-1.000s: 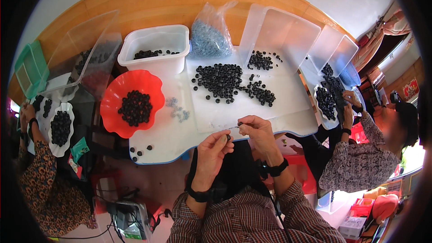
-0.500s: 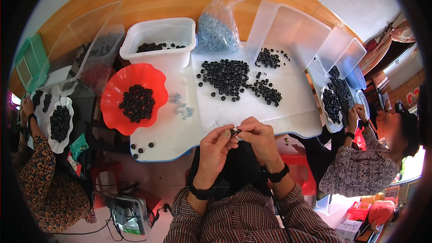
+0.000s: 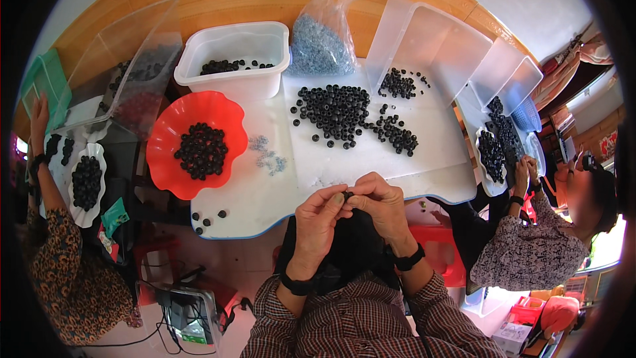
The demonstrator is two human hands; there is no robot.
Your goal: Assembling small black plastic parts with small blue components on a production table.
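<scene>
Above the table's near edge, a small black round piece [image 3: 348, 195] is pinched between the fingertips of both hands. My left hand [image 3: 317, 220] grips it between thumb and curled fingers. My right hand [image 3: 383, 207] meets it from the other side, fingertips almost touching the left thumb. The fingers cover most of the piece, so its details are hidden. Beyond my hands lies a large heap of black round pieces with holes [image 3: 334, 111]. A looser group of similar black pieces [image 3: 397, 138] spreads to its right. Small clear bluish pieces [image 3: 270, 160] are scattered left of my hands.
A red scalloped bowl [image 3: 159, 152] holds more black pieces. Behind it stand a white tub [image 3: 232, 85] and a bag of bluish pieces [image 3: 321, 46]. A clear bin [image 3: 437, 46] lies tipped at the back right. Co-workers sit on either side.
My hands stay in place, while the fingertips close further over the black piece. The left co-worker's hand has reached up towards the green container.
</scene>
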